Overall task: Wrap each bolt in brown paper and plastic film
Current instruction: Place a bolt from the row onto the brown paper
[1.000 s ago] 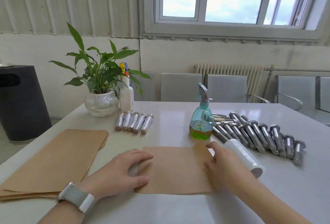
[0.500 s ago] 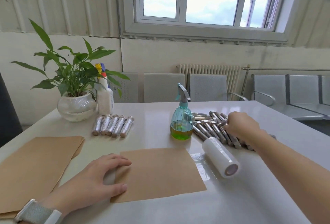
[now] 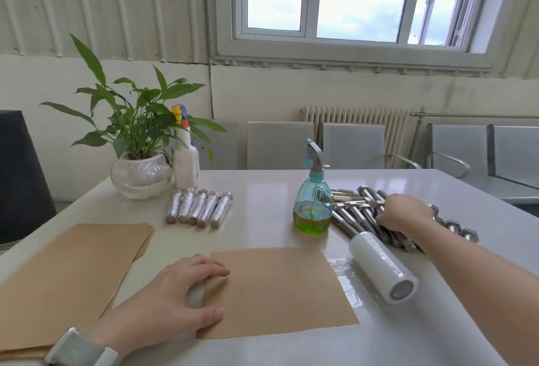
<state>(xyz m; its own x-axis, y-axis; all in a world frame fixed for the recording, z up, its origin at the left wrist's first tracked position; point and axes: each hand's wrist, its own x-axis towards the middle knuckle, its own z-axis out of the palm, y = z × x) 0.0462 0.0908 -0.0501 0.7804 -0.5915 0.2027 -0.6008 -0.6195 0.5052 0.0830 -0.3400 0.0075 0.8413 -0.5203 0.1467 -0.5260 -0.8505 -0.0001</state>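
Note:
A single brown paper sheet (image 3: pixel 277 290) lies flat on the white table in front of me. My left hand (image 3: pixel 175 298) rests on its left edge, fingers relaxed and spread. At the right, my right hand (image 3: pixel 404 212) is down on the pile of bare steel bolts (image 3: pixel 355 214), its fingers curled over one bolt. A roll of plastic film (image 3: pixel 382 266) lies between the sheet and the pile, with a loose length of film spread beside it. Several wrapped bolts (image 3: pixel 201 208) lie in a row further back.
A stack of brown paper (image 3: pixel 73 263) sits at the left. A teal spray bottle (image 3: pixel 312 202) stands beside the bolt pile. A potted plant (image 3: pixel 140 173) and a white bottle (image 3: pixel 186 161) stand at the back left. Metal chairs (image 3: pixel 350 147) line the far side.
My right hand left the paper sheet, reached across to the bolt pile and has now settled lower on it. My left hand stayed on the sheet's left edge.

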